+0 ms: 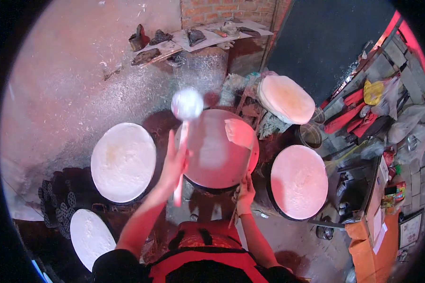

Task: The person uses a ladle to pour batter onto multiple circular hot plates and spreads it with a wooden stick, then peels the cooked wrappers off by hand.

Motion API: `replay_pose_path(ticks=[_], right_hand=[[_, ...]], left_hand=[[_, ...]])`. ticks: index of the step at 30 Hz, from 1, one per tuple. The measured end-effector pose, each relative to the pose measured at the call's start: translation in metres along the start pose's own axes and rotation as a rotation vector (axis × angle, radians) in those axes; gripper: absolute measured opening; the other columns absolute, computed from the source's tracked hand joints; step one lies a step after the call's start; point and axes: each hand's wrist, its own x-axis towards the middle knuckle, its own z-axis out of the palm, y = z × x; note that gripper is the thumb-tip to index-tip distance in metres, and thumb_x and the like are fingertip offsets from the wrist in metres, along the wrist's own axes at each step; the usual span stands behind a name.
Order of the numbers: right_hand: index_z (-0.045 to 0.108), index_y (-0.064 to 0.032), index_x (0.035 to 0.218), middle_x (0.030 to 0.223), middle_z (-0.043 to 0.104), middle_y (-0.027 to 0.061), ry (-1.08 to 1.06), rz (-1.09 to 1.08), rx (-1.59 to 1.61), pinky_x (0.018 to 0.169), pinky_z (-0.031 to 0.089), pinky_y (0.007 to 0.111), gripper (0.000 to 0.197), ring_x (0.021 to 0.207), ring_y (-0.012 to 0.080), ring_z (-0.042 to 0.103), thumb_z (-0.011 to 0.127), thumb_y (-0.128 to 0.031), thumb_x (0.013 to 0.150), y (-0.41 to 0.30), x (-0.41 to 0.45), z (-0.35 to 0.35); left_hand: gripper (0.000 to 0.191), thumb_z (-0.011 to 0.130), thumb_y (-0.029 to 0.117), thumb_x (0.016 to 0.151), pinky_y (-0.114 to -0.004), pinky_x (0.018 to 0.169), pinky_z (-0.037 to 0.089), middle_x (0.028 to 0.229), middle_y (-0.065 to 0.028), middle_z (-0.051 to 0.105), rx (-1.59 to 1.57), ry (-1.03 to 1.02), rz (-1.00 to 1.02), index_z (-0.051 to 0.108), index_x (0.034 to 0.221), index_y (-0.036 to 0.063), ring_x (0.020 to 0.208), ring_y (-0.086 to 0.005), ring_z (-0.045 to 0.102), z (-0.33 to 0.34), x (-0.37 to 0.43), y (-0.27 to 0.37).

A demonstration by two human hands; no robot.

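A round flat griddle (212, 152) lies before me, with a pale patch of thin sheet (238, 131) at its upper right. My left hand (177, 161) grips the pale handle of a tool with a rounded white head (187, 103); the head is blurred, so its material is unclear. It is raised over the griddle's left side. At the griddle's lower right edge, my right hand (246, 194) holds a thin stick-like tool (232, 218), partly hidden by the fingers. White-topped rounds flank the griddle, one on the left (124, 162) and one on the right (299, 182).
A stack of flat pale rounds (287, 99) rests behind, to the right. Another white round (92, 238) leans at lower left, near several honeycomb coal briquettes (62, 212). A cluttered shelf (205, 40) runs along the wall. Baskets (310, 135) and an orange-draped box (363, 240) stand right.
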Motion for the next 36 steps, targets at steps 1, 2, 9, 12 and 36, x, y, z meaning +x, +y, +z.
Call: replay_pose_path(ticks=[1, 2, 9, 12, 36], right_hand=[[0.044, -0.0189, 0.131, 0.059, 0.038, -0.0068, -0.009, -0.031, -0.015, 0.038, 0.028, 0.019, 0.043, 0.044, 0.0031, 0.033, 0.051, -0.027, 0.09, 0.011, 0.003, 0.007], [0.045, -0.0149, 0.131, 0.062, 0.044, -0.0041, -0.051, 0.011, -0.035, 0.04, 0.034, 0.023, 0.042, 0.047, 0.0055, 0.04, 0.05, -0.023, 0.09, 0.003, 0.006, 0.02], [0.048, -0.0084, 0.126, 0.067, 0.054, 0.0018, -0.031, -0.351, -0.523, 0.046, 0.042, 0.031, 0.041, 0.05, 0.0143, 0.05, 0.05, -0.025, 0.089, 0.027, 0.109, 0.057], [0.049, -0.0094, 0.125, 0.06, 0.05, 0.0003, -0.343, -0.085, -0.446, 0.043, 0.04, 0.029, 0.041, 0.045, 0.0124, 0.047, 0.051, -0.028, 0.088, -0.021, 0.07, 0.062], [0.052, -0.0167, 0.123, 0.052, 0.036, -0.0067, -0.437, 0.202, -0.307, 0.035, 0.026, 0.022, 0.033, 0.038, 0.0046, 0.032, 0.051, -0.021, 0.091, -0.038, 0.139, -0.028]], left_hand=[[0.048, 0.052, 0.026, 0.091, -0.02, 0.043, 0.032, 0.067, 0.0019, 0.052, 0.081, 0.02, 0.025, 0.039, 0.132, 0.0064, 0.051, -0.0036, 0.042, -0.011, -0.021, -0.007], [0.04, 0.054, 0.023, 0.089, -0.021, 0.045, 0.034, 0.066, 0.0015, 0.052, 0.18, -0.012, -0.02, 0.047, 0.126, 0.0084, 0.053, -0.005, 0.043, -0.029, -0.031, -0.025], [0.01, 0.068, 0.015, 0.077, -0.029, 0.06, 0.039, 0.066, -0.0045, 0.052, 0.548, 0.108, 0.212, 0.069, 0.084, 0.0082, 0.065, -0.0151, 0.051, -0.069, -0.093, -0.091], [0.014, 0.065, 0.019, 0.08, -0.028, 0.058, 0.038, 0.067, -0.0046, 0.05, 0.558, 0.213, 0.069, 0.068, 0.088, 0.0082, 0.063, -0.0141, 0.049, -0.089, -0.108, -0.113], [0.017, 0.045, 0.02, 0.092, -0.023, 0.045, 0.038, 0.076, -0.0027, 0.047, -0.35, 0.575, -0.373, 0.048, 0.096, 0.0034, 0.054, -0.0105, 0.044, -0.025, -0.164, -0.137]])
